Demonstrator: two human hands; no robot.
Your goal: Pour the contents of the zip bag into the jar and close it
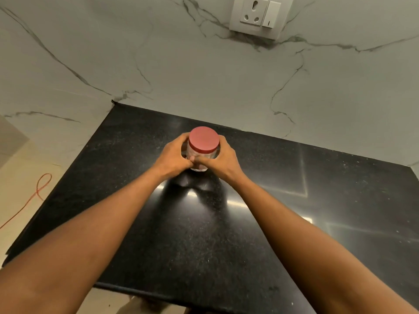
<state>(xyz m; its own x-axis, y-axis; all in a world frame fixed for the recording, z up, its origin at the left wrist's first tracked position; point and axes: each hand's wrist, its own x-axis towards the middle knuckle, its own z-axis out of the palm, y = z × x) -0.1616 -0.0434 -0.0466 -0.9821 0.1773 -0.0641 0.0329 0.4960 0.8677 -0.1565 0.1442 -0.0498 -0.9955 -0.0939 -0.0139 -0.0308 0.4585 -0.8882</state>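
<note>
- Jar (199,160): a clear container standing upright on the black countertop (204,234), set toward the back of the slab and near the marble wall (181,64). Most of its body is covered by the two hands, so only slivers of the transparent wall show between the fingers and at the base.
- Lid (204,139): a round red cap seated flat on the jar's mouth, its top face fully in view and level.
- Contents: something pale shows faintly through the clear wall near the bottom, but what it is and how high it reaches cannot be told.
- Left hand (173,156): wrapped around the jar's left side just under the lid, fingers curled behind it, thumb across the front.
- Right hand (223,158): wrapped around the jar's right side at the same height, thumb lying across the front and meeting the left thumb.
- Countertop: polished, speckled black stone that mirrors the hands as a dark shape just in front of the jar.
- Wall socket (257,15): a white plate with a switch, mounted high on the marble above the jar.
- Orange cable (37,193): a thin looped cord on the pale floor to the left of the counter.
</note>
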